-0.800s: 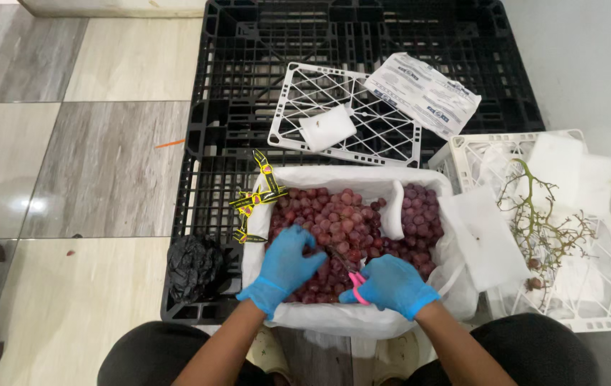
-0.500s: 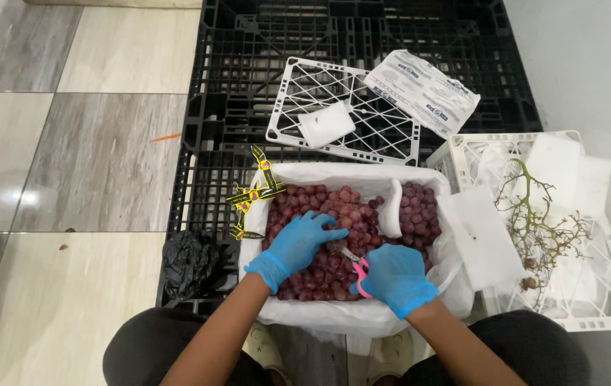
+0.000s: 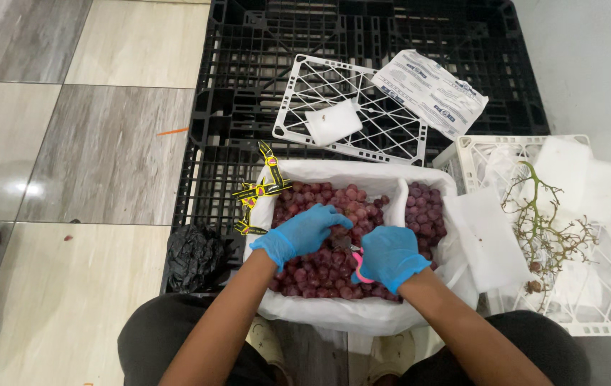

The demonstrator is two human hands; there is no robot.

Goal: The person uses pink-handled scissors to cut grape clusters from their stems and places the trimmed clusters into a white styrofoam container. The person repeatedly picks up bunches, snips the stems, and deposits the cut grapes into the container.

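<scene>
Since 0.5 s ago: left hand shifted slightly lower-left on the fruit; right hand barely moved.

Head view, 1 item per line:
- Red grapes: in white-lined box, centre, on black pallet.
- L hand, blue glove: fingers spread, resting flat on grapes.
- R hand, blue glove: fingers clamped on pink scissors, blades among grapes.
- Bare grape stems: white crate, right.

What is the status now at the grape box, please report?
Left hand flat on red grapes, holds nothing. Right hand shut on pink scissors. White liner fold stands between grape piles; nothing blocks hands.
</scene>
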